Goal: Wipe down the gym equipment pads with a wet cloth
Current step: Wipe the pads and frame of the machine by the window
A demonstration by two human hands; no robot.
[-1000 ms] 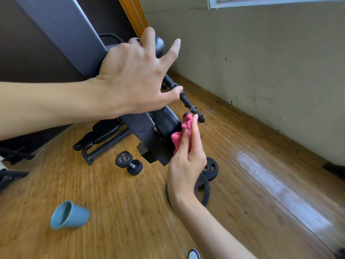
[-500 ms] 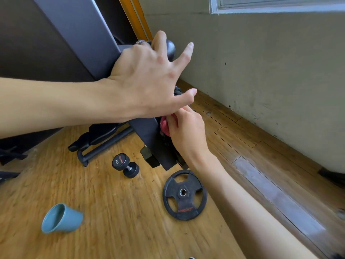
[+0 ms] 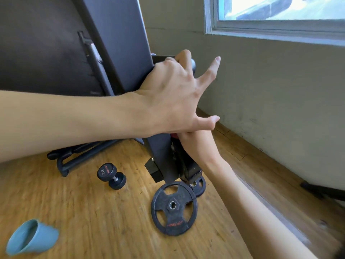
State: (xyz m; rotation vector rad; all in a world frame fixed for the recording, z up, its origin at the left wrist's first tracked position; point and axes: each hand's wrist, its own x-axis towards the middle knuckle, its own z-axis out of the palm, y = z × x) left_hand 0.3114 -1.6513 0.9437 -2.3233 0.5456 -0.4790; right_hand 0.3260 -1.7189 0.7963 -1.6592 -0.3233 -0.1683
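Item: bench, grey padded board tipped steeply up off the wooden floor. Left hand: middle fingers curled over the board's upper end and gripping it, forefinger and thumb splayed free. Right hand: mostly hidden under the left thumb, so whether its fingers are closed cannot be told. Cloth: only a red sliver shows, against the dark underside of the bench just beside the right hand. Hazards, as judged: the lift appears to hang on a partial left-hand grip, and a slip would likely drop the bench onto the right wrist below it. The wiping goes on out of sight, so patches may be missed or fingers nipped in the frame. The bench's lower end sits at the small weight plate, near the large weight plate and the dumbbell, and could skid. Drips may mark the floor. Cup: lying on its side, well apart.
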